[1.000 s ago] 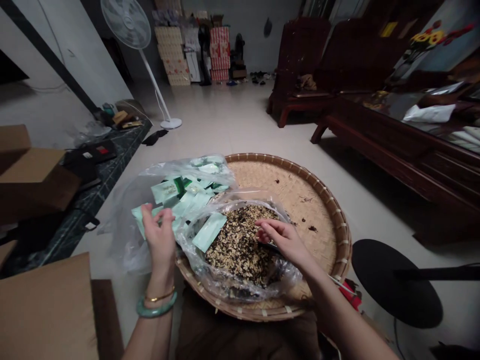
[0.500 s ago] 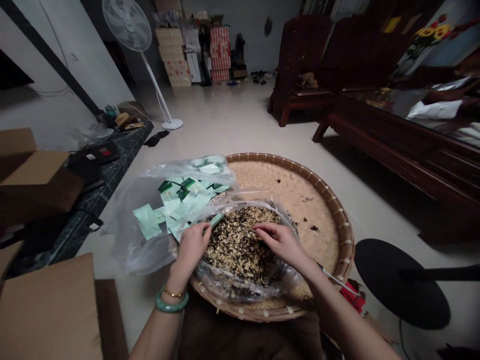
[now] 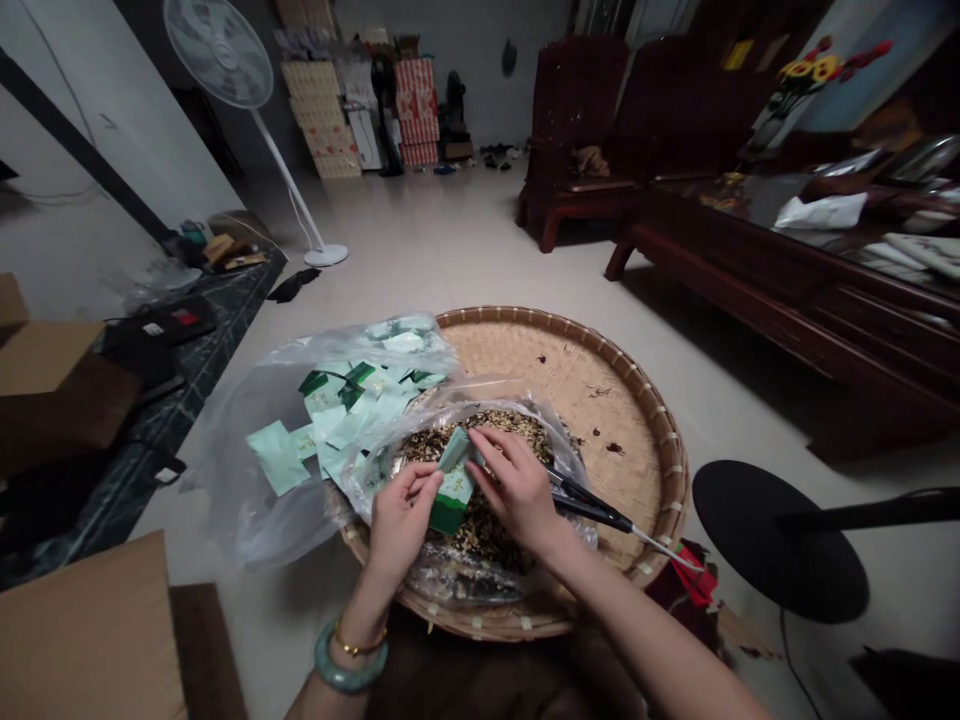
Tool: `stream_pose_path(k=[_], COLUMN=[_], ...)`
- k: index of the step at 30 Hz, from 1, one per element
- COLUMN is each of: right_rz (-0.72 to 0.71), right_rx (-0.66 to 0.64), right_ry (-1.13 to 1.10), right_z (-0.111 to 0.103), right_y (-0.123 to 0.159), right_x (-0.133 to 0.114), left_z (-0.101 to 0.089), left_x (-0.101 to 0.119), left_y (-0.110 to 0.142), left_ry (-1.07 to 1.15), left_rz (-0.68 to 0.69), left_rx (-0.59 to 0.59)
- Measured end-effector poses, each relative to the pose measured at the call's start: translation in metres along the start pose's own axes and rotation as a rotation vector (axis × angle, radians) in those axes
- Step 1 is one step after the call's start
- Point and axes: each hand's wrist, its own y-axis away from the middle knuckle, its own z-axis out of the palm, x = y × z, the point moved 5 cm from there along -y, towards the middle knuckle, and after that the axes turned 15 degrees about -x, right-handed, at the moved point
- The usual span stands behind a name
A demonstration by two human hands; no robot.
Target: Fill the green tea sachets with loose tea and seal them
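The left hand (image 3: 401,522) and right hand (image 3: 514,490) close on a small green packet (image 3: 454,482) above dried leaves (image 3: 480,428) in a round woven tray (image 3: 643,420).

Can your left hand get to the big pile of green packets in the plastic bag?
Probably yes. Your left hand is right beside the pale green packets, and only the thin edge of the clear bag of tea leaves lies between. It seems busy at one packet, so it might need to let go first.

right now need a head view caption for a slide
Left hand and right hand hold a green sachet over bagged dried flakes on a bamboo tray
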Motion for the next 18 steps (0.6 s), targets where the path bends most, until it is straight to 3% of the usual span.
stream_pose_path(k=[4,13,18], right_rz=[-0.011,0.057,-0.036], right_rx=[0.056,0.022,-0.081], right_ry=[0.03,-0.005,-0.089], right_z=[-0.004,-0.006,0.0], right_y=[0.002,0.0,-0.011], right_x=[-0.001,0.002,0.0], left_z=[0.004,0.003,-0.008], left_x=[-0.004,-0.001,-0.01], left_y=[0.001,0.002,-0.002], left_ry=[0.043,0.004,-0.1], left_rz=[-0.016,-0.013,-0.001], left_rx=[0.007,0.008,0.008])
